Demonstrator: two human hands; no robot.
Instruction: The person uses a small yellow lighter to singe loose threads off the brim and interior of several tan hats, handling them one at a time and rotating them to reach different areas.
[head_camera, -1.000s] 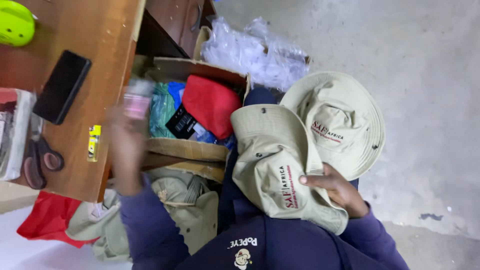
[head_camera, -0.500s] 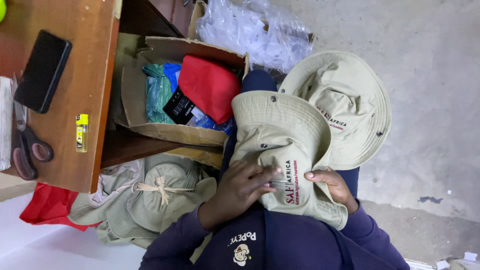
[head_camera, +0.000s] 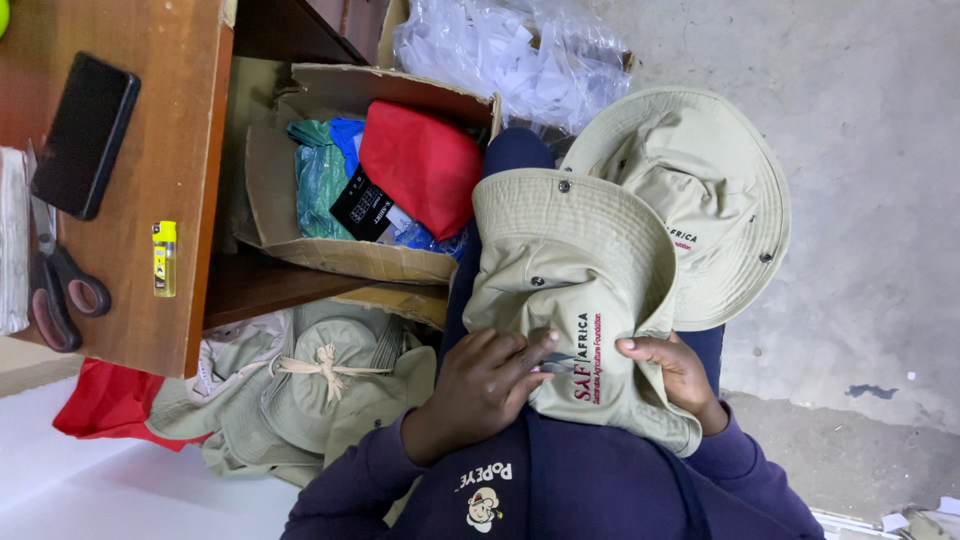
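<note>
**Two hands on a khaki sun hat, a second hat close behind**

Head camera: Seen from above, a seated person in a dark blue sweatshirt holds a khaki brimmed hat (head_camera: 575, 300) on the lap. The left hand (head_camera: 485, 385) lies on the crown with fingers loosely curled and the fingertips pressing at a small dark item against the cloth beside the red lettering; what that item is cannot be told. The right hand (head_camera: 675, 375) curls round the opposite edge of the crown, thumb on top, gripping the fabric. A second khaki hat (head_camera: 700, 200) rests just beyond, its brim partly under the first. To the left, an open cardboard box (head_camera: 350, 255) holds red, blue and green bundles, and more khaki hats (head_camera: 300, 385) are heaped on the floor below it. The wooden table (head_camera: 190, 120) carries a black phone (head_camera: 85, 135), a yellow lighter (head_camera: 163, 258) and red-handled scissors (head_camera: 55, 290). The likely risk is that the hat, balanced on the knees, slides off toward the dusty concrete floor if either hand loosens, or that the soft cloth bunches under the pressing fingertips.
</note>
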